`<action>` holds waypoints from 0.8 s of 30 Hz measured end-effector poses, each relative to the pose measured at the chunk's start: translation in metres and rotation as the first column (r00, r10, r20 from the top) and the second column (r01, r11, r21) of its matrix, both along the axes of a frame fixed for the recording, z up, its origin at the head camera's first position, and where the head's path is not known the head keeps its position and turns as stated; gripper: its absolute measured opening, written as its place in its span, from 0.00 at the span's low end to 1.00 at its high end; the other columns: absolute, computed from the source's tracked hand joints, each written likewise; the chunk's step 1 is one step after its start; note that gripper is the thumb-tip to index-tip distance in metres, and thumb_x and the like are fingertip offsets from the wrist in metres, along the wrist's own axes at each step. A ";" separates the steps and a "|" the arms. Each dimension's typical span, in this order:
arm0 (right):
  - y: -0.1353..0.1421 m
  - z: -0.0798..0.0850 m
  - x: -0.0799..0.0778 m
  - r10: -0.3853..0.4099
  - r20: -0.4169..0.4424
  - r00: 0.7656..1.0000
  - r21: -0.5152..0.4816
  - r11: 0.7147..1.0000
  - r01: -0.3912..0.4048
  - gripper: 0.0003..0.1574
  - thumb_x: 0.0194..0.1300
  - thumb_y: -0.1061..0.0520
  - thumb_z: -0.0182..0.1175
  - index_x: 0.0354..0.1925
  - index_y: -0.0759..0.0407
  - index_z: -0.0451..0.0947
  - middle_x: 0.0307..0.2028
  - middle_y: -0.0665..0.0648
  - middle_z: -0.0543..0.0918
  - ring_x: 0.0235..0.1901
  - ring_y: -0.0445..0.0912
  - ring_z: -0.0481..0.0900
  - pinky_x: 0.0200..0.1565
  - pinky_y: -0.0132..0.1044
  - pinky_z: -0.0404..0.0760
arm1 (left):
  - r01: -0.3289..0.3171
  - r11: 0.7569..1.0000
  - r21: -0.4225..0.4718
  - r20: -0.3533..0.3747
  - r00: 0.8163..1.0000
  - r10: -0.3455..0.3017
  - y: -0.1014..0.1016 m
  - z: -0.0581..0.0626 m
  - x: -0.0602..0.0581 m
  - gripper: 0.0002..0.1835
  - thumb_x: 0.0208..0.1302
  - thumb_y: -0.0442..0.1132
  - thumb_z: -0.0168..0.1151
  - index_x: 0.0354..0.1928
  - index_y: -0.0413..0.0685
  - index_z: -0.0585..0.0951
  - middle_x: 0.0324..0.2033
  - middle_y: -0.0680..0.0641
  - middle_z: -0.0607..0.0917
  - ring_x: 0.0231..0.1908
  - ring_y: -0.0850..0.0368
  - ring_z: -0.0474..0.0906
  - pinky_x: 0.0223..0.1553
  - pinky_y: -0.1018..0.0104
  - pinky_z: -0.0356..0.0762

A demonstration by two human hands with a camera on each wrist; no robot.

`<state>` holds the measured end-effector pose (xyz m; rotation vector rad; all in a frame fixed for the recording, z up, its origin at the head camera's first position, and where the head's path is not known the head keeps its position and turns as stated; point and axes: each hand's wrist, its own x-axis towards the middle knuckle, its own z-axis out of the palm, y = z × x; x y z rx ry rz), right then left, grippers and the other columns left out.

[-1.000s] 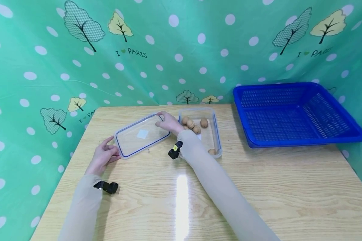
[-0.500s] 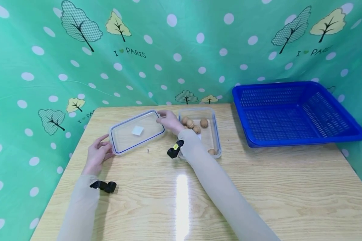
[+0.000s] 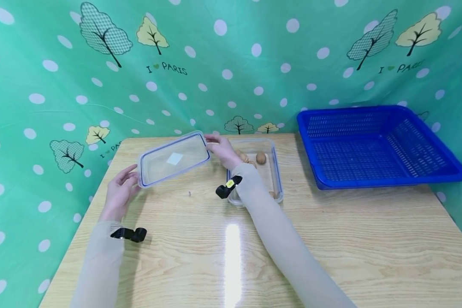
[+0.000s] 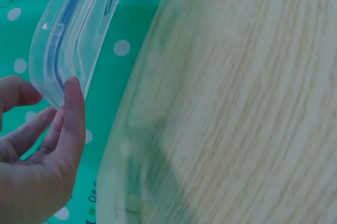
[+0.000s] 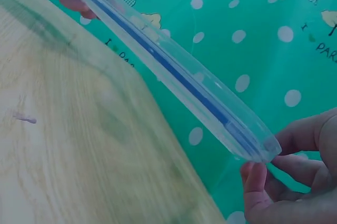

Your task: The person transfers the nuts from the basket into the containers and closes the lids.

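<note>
A clear plastic container lid (image 3: 165, 164) with a blue seal and a pale square label is held tilted above the table between both hands. My left hand (image 3: 119, 188) pinches its left end; in the left wrist view the fingers (image 4: 75, 103) press against the lid's corner. At the opposite end my right hand (image 3: 223, 152) grips the edge, and the right wrist view shows thumb and fingers (image 5: 255, 184) on both faces of the lid. Just right of it stands the clear container (image 3: 278, 171), partly covered by my right forearm, with several walnuts (image 3: 261, 158) inside.
A large blue plastic basket (image 3: 319, 177) stands at the back right of the wooden table (image 3: 331, 248). One tiny dark bit (image 3: 189, 193) lies on the tabletop below the lid. Behind the table hangs a green dotted curtain (image 3: 200, 51).
Both hands have raised the lid off the table, moving it a little left and back. Its far edge now tilts higher. The container and basket stay in place.
</note>
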<state>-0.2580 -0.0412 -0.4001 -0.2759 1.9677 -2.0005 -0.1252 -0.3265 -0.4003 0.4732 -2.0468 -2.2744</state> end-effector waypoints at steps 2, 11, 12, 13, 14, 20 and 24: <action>0.003 0.004 0.000 0.013 0.000 1.000 -0.007 1.000 -0.013 0.32 0.65 0.70 0.52 0.67 0.65 0.65 0.60 0.63 0.70 0.58 0.52 0.69 0.56 0.34 0.70 | 0.011 0.998 0.054 -0.027 1.000 -0.010 -0.002 -0.002 -0.001 0.29 0.70 0.25 0.47 0.72 0.37 0.57 0.46 0.48 0.70 0.45 0.61 0.73 0.44 0.75 0.76; 0.031 0.010 -0.001 0.048 0.021 0.999 0.014 0.999 -0.048 0.34 0.64 0.68 0.56 0.68 0.57 0.66 0.59 0.57 0.71 0.57 0.50 0.69 0.59 0.41 0.67 | 0.138 0.962 0.234 -0.177 0.979 -0.097 0.000 -0.012 -0.005 0.28 0.69 0.24 0.52 0.70 0.39 0.61 0.47 0.47 0.75 0.44 0.60 0.78 0.49 0.70 0.75; 0.036 0.010 0.000 0.049 0.024 0.999 0.013 0.999 -0.049 0.34 0.64 0.67 0.56 0.68 0.56 0.67 0.60 0.57 0.71 0.57 0.50 0.69 0.59 0.42 0.67 | 0.154 0.959 0.237 -0.187 0.976 -0.111 0.002 -0.012 -0.006 0.28 0.69 0.24 0.52 0.70 0.39 0.61 0.47 0.47 0.75 0.44 0.60 0.78 0.49 0.70 0.75; 0.040 0.011 0.000 0.052 0.023 0.998 0.025 0.998 -0.052 0.34 0.64 0.67 0.56 0.68 0.55 0.66 0.60 0.55 0.70 0.58 0.49 0.69 0.60 0.42 0.67 | 0.168 0.957 0.235 -0.192 0.973 -0.124 0.004 -0.012 -0.007 0.28 0.69 0.24 0.51 0.70 0.39 0.61 0.48 0.47 0.74 0.45 0.60 0.78 0.50 0.70 0.75; 0.045 0.011 0.002 0.053 0.022 0.998 0.044 0.998 -0.054 0.34 0.64 0.65 0.56 0.68 0.53 0.66 0.61 0.54 0.70 0.58 0.49 0.69 0.60 0.43 0.66 | 0.181 0.955 0.237 -0.196 0.971 -0.136 0.007 -0.012 -0.007 0.28 0.69 0.24 0.51 0.70 0.40 0.61 0.48 0.46 0.74 0.45 0.59 0.77 0.50 0.69 0.74; 0.073 0.018 0.010 0.051 -0.003 0.999 0.074 0.996 -0.051 0.36 0.64 0.64 0.56 0.69 0.49 0.66 0.63 0.52 0.67 0.60 0.49 0.67 0.62 0.48 0.62 | 0.244 0.947 0.209 -0.213 0.956 -0.200 0.021 -0.012 -0.015 0.30 0.70 0.25 0.51 0.71 0.42 0.60 0.52 0.46 0.70 0.48 0.58 0.76 0.52 0.68 0.73; 0.090 0.020 0.014 0.023 -0.016 1.000 0.081 0.996 -0.022 0.37 0.63 0.65 0.58 0.69 0.47 0.66 0.63 0.51 0.68 0.60 0.50 0.66 0.63 0.50 0.60 | 0.297 0.935 0.196 -0.230 0.940 -0.250 0.033 -0.012 -0.021 0.30 0.70 0.25 0.51 0.72 0.42 0.59 0.53 0.45 0.69 0.47 0.58 0.76 0.52 0.68 0.74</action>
